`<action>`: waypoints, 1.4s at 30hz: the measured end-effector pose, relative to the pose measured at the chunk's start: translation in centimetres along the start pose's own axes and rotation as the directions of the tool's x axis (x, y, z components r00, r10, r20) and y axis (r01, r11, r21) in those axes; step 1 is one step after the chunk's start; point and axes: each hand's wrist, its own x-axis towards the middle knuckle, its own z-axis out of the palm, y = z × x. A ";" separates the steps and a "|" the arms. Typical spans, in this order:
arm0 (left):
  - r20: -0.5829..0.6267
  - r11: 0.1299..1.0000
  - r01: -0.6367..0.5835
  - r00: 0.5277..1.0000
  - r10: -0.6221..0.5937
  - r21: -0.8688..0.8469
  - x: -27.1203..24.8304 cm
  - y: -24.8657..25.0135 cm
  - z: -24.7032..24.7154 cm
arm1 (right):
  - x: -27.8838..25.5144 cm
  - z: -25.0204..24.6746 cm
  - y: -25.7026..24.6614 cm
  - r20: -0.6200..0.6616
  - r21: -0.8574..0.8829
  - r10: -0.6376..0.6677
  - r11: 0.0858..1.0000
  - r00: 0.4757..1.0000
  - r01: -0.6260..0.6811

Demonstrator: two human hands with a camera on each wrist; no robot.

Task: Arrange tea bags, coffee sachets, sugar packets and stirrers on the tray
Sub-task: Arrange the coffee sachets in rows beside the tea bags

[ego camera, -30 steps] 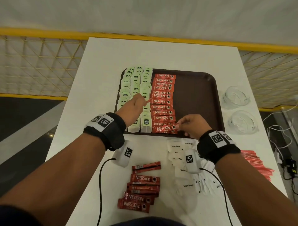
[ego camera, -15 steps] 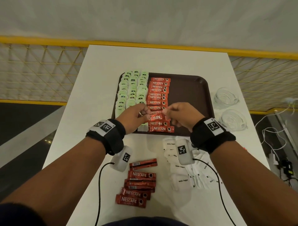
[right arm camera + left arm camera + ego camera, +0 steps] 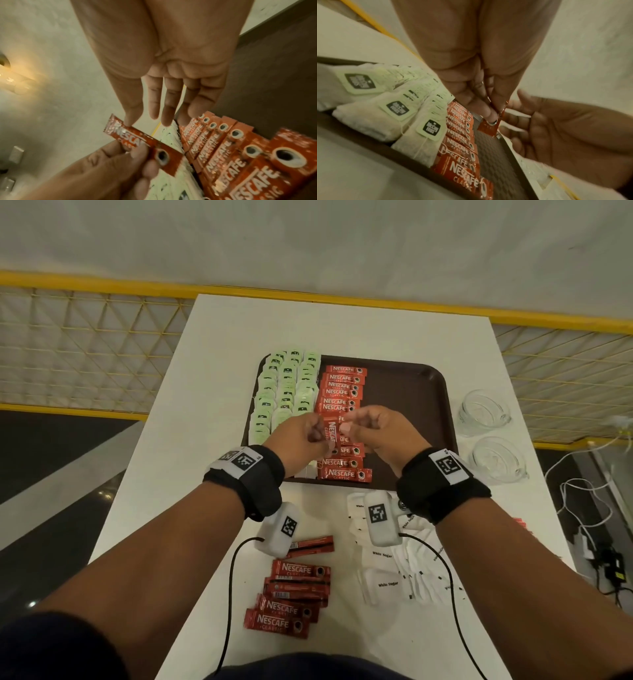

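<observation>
A brown tray (image 3: 411, 392) holds rows of green-tagged tea bags (image 3: 284, 392) on its left and a column of red Nescafe coffee sachets (image 3: 342, 385) beside them. Above that column my left hand (image 3: 318, 436) pinches one coffee sachet (image 3: 331, 433), turned lengthwise away from me. In the left wrist view my fingertips (image 3: 489, 115) grip its edge. My right hand (image 3: 356, 426) is close on the right, fingers straight (image 3: 154, 117), thumb tip touching the sachet's (image 3: 145, 143) far end.
Several loose coffee sachets (image 3: 294, 594) and white sugar packets (image 3: 387, 577) lie on the white table near me. Red stirrers (image 3: 520, 523) peek out at the right edge. Two glass cups (image 3: 483, 412) stand right of the tray. Cables hang off the right side.
The sachet my right hand pinched at the near end of the column has been lifted, passed into my left hand's pinch, and turned lengthwise. Both hands rose and met over the tray.
</observation>
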 end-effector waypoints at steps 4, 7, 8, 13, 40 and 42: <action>-0.028 0.939 0.042 0.998 -0.055 -0.341 0.0 0.1 0.1 | -0.3 0.5 1.1 0.035 -0.010 0.078 0.997 0.996 -0.077; -0.056 0.918 0.029 0.997 -0.055 -0.397 -0.1 0.1 0.4 | -0.6 0.7 1.4 -0.020 0.131 0.082 0.988 0.996 -0.079; -0.062 0.911 0.030 0.996 -0.061 -0.412 -0.1 0.0 0.6 | -0.6 0.6 1.5 -0.021 0.152 0.079 0.986 0.997 -0.075; -0.061 0.860 0.070 0.991 -0.117 -0.506 -0.1 -0.6 1.0 | -0.5 0.6 1.7 0.038 0.083 0.031 0.996 0.999 -0.034; -0.086 0.982 0.150 0.986 -0.141 0.112 -9.7 -6.2 -1.9 | 0.1 -0.6 2.9 0.001 -0.656 0.128 0.748 0.992 -0.096; -0.071 0.976 0.151 0.987 -0.142 0.154 -11.0 -6.4 -1.7 | -1.8 0.2 2.6 0.027 -0.632 0.049 0.775 0.998 -0.021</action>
